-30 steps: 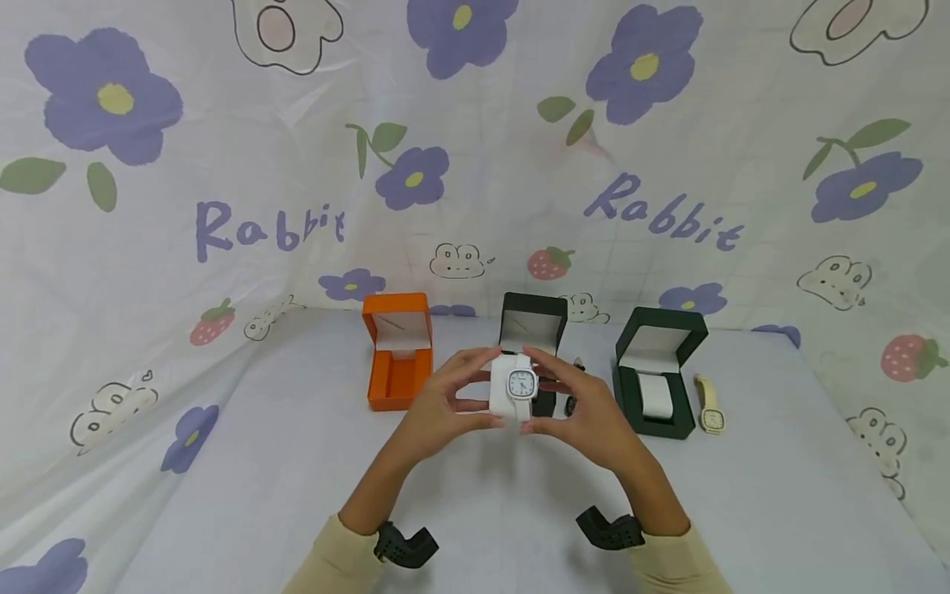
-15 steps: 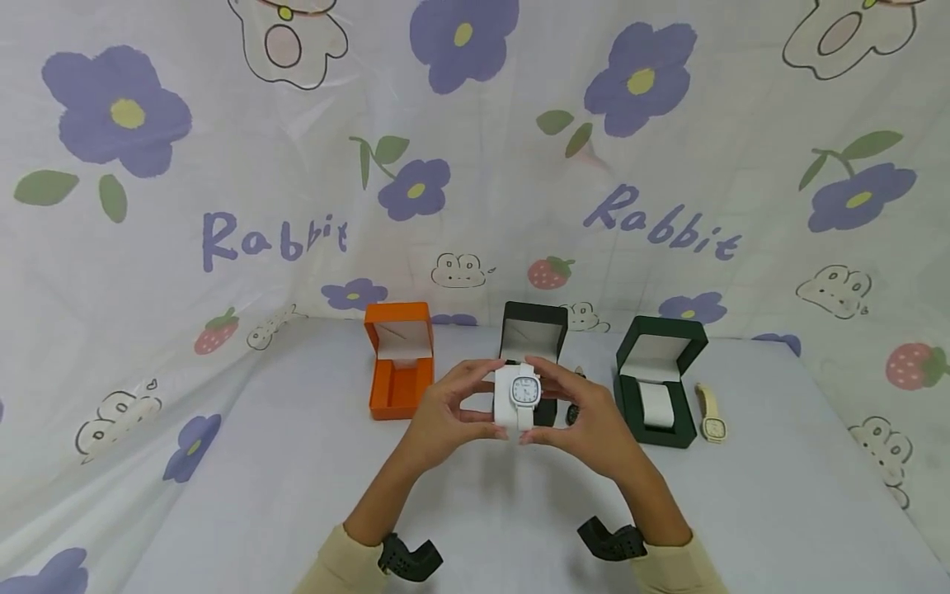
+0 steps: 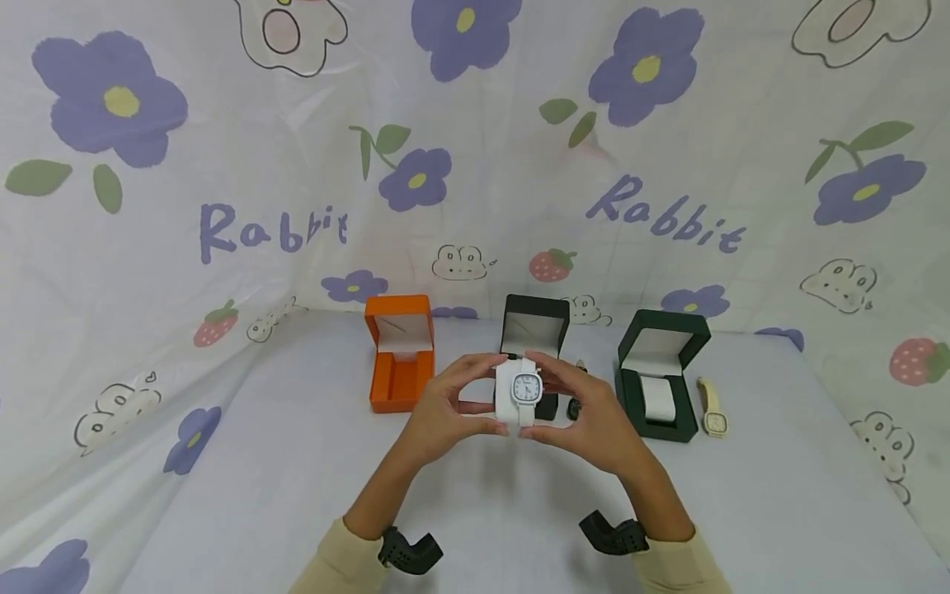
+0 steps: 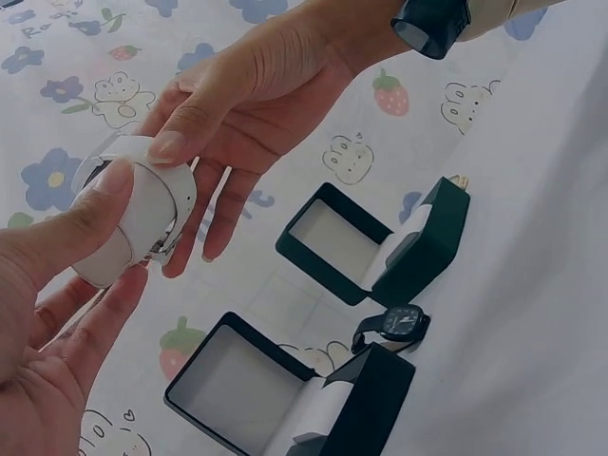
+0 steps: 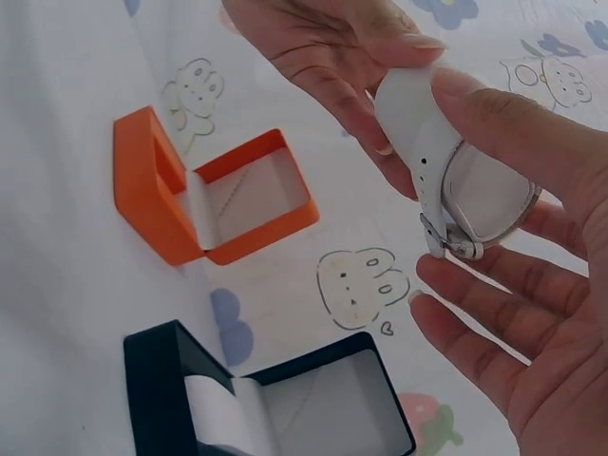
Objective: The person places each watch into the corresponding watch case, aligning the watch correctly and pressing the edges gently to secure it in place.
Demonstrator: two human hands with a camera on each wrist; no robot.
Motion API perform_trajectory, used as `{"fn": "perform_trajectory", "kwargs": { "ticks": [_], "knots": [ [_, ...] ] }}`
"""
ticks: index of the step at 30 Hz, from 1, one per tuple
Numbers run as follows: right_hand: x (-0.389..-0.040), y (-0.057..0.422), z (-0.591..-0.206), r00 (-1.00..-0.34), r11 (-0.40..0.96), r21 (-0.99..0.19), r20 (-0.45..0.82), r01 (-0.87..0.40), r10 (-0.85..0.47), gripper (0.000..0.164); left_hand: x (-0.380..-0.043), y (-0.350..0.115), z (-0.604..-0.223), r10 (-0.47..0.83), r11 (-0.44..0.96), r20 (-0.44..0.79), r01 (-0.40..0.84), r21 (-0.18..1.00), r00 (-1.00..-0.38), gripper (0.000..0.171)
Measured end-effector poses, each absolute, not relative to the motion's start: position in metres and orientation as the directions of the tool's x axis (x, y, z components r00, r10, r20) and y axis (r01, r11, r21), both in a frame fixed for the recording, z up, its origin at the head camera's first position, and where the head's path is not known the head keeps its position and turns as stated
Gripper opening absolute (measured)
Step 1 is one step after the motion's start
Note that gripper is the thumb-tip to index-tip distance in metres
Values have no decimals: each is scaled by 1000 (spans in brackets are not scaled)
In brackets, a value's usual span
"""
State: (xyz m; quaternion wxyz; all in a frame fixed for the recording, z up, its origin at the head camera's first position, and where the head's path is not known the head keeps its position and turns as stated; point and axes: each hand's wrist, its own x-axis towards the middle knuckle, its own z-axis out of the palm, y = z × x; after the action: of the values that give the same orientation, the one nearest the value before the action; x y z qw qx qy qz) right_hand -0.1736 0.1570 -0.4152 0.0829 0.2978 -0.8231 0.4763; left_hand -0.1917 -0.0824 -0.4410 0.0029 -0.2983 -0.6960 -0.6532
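Note:
A white watch with a squarish dial is fastened round a white cushion, held up in front of the black box. My left hand pinches the cushion's left side between thumb and fingers. On the other side, my right hand grips the watch by its strap edges, thumb below and fingers above. The right wrist view shows the strap's buckle on the underside and the cushion's end inside the loop. My right hand's lower fingers spread loosely beneath.
An open orange box stands left, an open green box with a white cushion right. A gold watch lies beside the green box. A black watch sits between the black and green boxes, partly hidden in the head view.
Both hands have shifted very slightly right with the watch and cushion, keeping the same hold. The head view has tilted a little. The boxes stay where they were.

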Motion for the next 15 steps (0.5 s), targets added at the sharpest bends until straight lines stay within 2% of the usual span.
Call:
{"fn": "perform_trajectory", "kwargs": {
  "ticks": [15],
  "knots": [
    [-174,154,-414,-821,355,-757,405,-548,-403,87,-192,-80,-440,413,-44,410,432,901,-813,77]
  ]
}}
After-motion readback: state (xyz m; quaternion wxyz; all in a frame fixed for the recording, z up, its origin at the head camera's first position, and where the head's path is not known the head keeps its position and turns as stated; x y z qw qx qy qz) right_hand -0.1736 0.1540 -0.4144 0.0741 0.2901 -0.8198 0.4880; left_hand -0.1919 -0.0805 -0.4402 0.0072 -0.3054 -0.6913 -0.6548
